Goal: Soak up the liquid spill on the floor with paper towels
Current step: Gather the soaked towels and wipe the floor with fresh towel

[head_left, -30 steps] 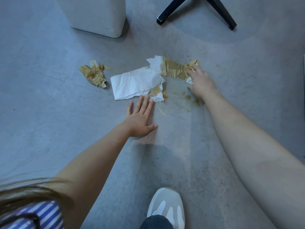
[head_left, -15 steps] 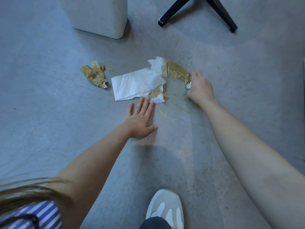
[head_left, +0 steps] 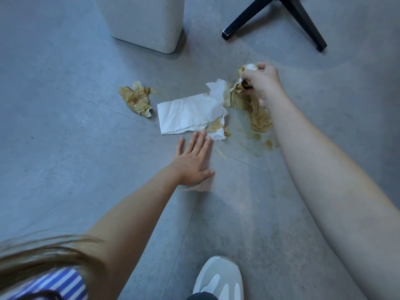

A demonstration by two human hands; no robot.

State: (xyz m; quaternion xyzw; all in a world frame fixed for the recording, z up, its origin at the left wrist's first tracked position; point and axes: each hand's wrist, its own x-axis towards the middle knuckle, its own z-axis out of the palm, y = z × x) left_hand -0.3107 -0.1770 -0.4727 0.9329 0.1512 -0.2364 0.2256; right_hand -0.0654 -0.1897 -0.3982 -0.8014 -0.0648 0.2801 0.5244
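Currently, open floor is bounded ahead by a white bin and black chair legs. The soaked paper towel is gripped by the right hand (upper end raised), just beside the spill. The left hand is laid flat, fingertips touching the white paper towel.

Your grey floor is crossed by thin seams. A white paper towel lies flat on it, its right end torn and stained brown. A crumpled brown-soaked wad sits apart to its left. On its right a soaked brown towel drapes onto the floor, with brown liquid spots just beside it. Your left hand rests flat, fingertips touching the white sheet. A white speckled container, two black furniture legs and your shoe stand there too.
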